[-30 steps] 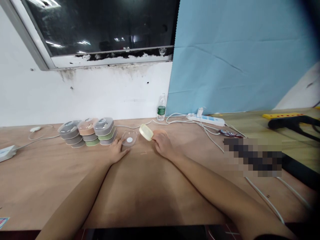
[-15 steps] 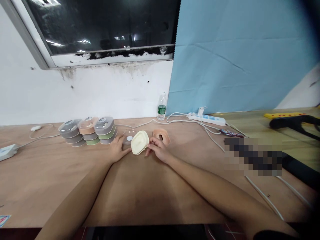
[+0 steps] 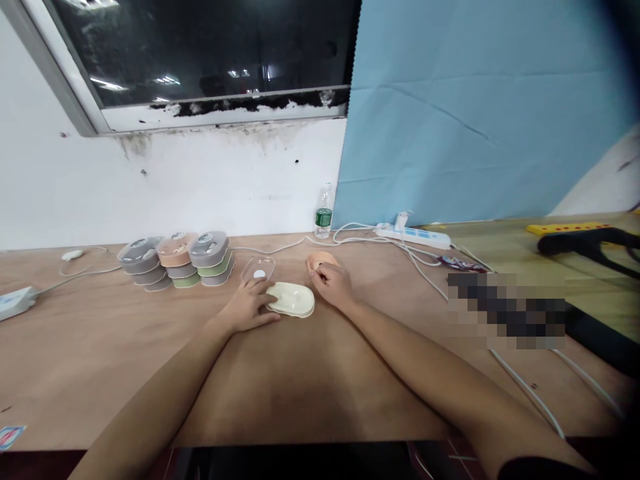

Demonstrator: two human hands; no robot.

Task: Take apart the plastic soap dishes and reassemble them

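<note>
A shallow cream plastic tray (image 3: 294,300), rounded and oblong, lies flat on the table in front of me. My left hand (image 3: 249,308) rests at its left end, fingers spread, with fingertips touching the rim. Just beyond that hand sits a clear plastic cover (image 3: 259,265) with a white round spot, partly hidden by the fingers. To the right, my right hand (image 3: 334,285) is closed with bent fingers on an orange plastic lid (image 3: 323,257). The hand covers the lid's front part and most of its slot.
Stacked lidded boxes (image 3: 175,260) in grey, orange and green stand at the left. By the wall is a water bottle (image 3: 323,213). A power strip (image 3: 415,236) with white cables lies at the back right, near a blurred-out dark object (image 3: 505,310).
The cream tray has gone from tilted between both hands to flat on the table. My right hand has left it and moved onto the orange lid; my left hand has shifted slightly right.
</note>
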